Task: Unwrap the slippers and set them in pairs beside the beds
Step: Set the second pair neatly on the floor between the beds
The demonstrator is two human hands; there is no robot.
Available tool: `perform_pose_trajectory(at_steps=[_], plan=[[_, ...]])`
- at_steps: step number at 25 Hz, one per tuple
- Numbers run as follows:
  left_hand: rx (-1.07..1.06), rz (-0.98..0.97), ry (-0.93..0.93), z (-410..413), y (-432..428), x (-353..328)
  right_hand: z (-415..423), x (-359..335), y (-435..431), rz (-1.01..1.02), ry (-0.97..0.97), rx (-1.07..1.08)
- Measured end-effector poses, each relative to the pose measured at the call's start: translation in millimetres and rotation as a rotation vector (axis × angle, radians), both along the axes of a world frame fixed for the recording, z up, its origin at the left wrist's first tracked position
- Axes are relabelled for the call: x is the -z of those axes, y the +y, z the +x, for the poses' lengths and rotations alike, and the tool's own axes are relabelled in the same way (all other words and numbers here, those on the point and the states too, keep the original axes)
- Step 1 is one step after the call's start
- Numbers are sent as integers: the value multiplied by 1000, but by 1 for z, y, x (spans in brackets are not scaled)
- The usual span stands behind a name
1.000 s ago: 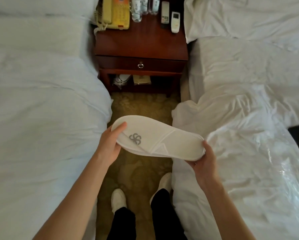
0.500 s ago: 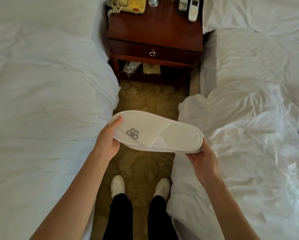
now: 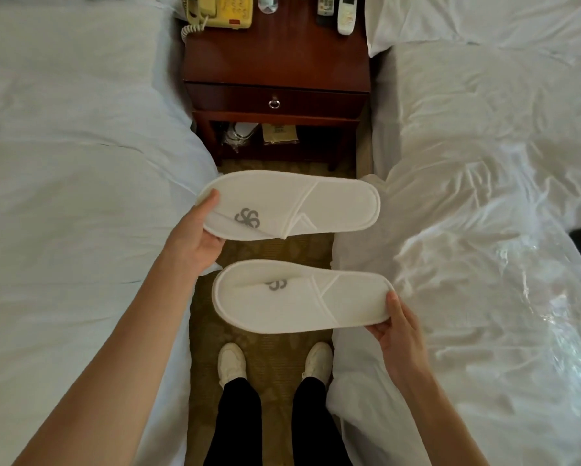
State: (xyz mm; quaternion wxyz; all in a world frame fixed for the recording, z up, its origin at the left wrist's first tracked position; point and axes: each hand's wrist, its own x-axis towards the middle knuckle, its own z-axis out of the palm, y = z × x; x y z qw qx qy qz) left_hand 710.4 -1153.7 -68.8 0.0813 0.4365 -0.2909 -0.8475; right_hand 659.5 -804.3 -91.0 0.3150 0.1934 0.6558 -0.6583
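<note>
My left hand [image 3: 195, 240] pinches far slipper [image 3: 292, 205] at its toe end; right hand [image 3: 395, 326] grips near slipper [image 3: 302, 295] at heel. Both held flat over carpet [image 3: 282, 348] between beds [image 3: 80, 196], possibly still folded.

the person stands in the aisle between the left bed [image 3: 64, 196] and the right bed [image 3: 484, 196], with the nightstand [image 3: 275, 62] ahead at the aisle's far end. on the nightstand top sit a phone [image 3: 218, 10] to the left and remotes [image 3: 344, 11] to the right. the far slipper [image 3: 316, 203] is held at its left end by the left hand [image 3: 195, 237]; the near slipper [image 3: 299, 297], just before it (the two apart), is held at its right end by the right hand [image 3: 396, 327]. plastic wrap [image 3: 551, 297] lies on the right bed.
</note>
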Motion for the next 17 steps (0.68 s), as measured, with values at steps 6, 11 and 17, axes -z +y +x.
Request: perform_pose_trajectory(at_steps=[6, 11, 17], plan=[[78, 23, -108, -3, 20, 7, 5, 2, 1, -35, 4, -13], [77, 20, -114, 5, 22, 5, 7, 0, 2, -42, 25, -31], [87, 3, -42, 8, 18, -12, 11, 1, 8, -25, 26, -29]])
